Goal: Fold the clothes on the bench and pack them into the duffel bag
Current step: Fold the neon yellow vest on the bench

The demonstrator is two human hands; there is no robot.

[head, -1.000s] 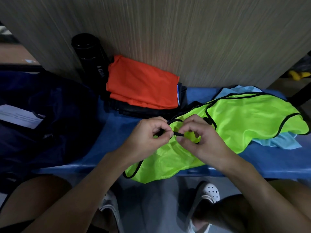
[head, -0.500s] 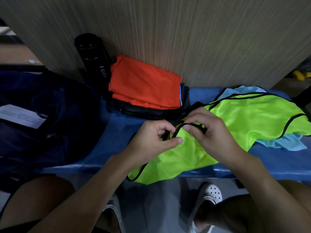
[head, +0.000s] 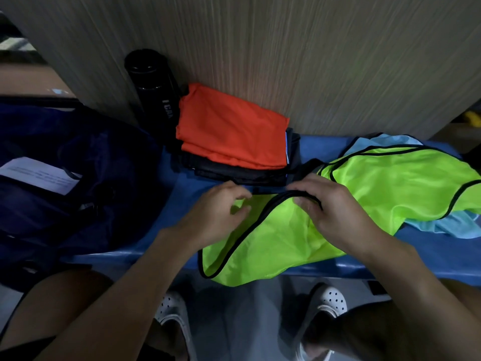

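Bare forearms point(head: 135, 290) — white clogs point(head: 329, 301) with round holes on both feet.

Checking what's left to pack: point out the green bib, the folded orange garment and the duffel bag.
green bib point(head: 390, 183): head view, open mesh in its right half.
folded orange garment point(head: 229, 126): head view, middle of its top face.
duffel bag point(head: 109, 152): head view, dark-blue side fabric.

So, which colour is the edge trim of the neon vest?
Black: the trim on the neon yellow-green vest, seen in the head view.
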